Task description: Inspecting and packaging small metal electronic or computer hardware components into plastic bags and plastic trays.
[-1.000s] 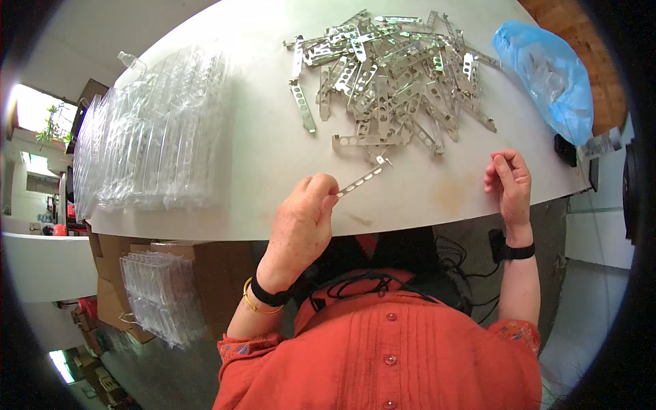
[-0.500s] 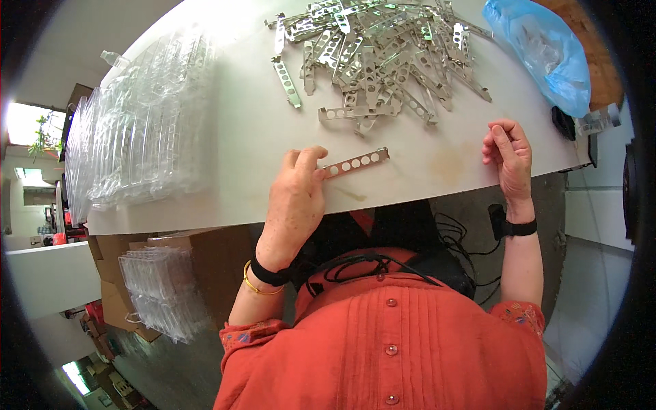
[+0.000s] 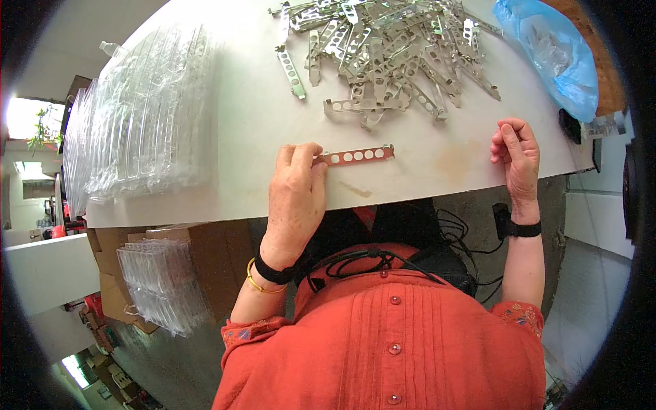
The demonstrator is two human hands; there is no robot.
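Note:
My left hand (image 3: 295,195) pinches one end of a metal slot bracket (image 3: 357,157), a narrow strip with a row of round holes. The strip is held just above the near part of the white table (image 3: 253,137), pointing right and reflecting red. Over at the right, my right hand (image 3: 517,154) has its fingers curled with the thumb against them; whether anything small is between them I cannot make out. Beyond both hands lies a loose pile of similar brackets (image 3: 376,58), tangled in several directions.
Clear plastic trays (image 3: 147,116) are stacked on the table's left. A blue plastic bag (image 3: 550,58) sits at the far right, with a clear bottle (image 3: 605,126) near it. Below the table's left edge, more clear trays (image 3: 164,280) rest by a cardboard box (image 3: 222,266).
The bracket in my left hand has swung closer to level, its right end nearly unmoved. My right hand keeps its curled pose. The whole view has shifted slightly.

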